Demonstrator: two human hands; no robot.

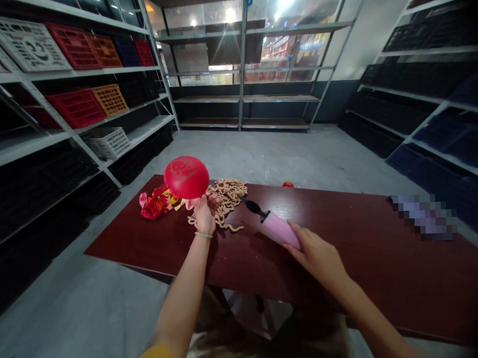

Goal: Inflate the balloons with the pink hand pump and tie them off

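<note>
An inflated red balloon [186, 177] with a printed drawing is held up by its neck in my left hand [206, 212], fingers pinched at its lower end. My right hand [318, 249] is wrapped round a pink balloon pump [279, 227], whose black nozzle points up and left, apart from the balloon. Behind my left hand lies a loose heap of beige, worm-like strands [227, 197], one strand trailing towards me. A pile of shiny red and yellow packets or wrappers [157, 202] sits on the table left of the balloon.
The dark red table [241, 252] spans the space before me. A blurred purple item [424, 217] lies at its right end. A small red object [288, 184] shows at its far edge. Shelves with crates [75, 106] stand left, more shelving [241, 85] ahead and right.
</note>
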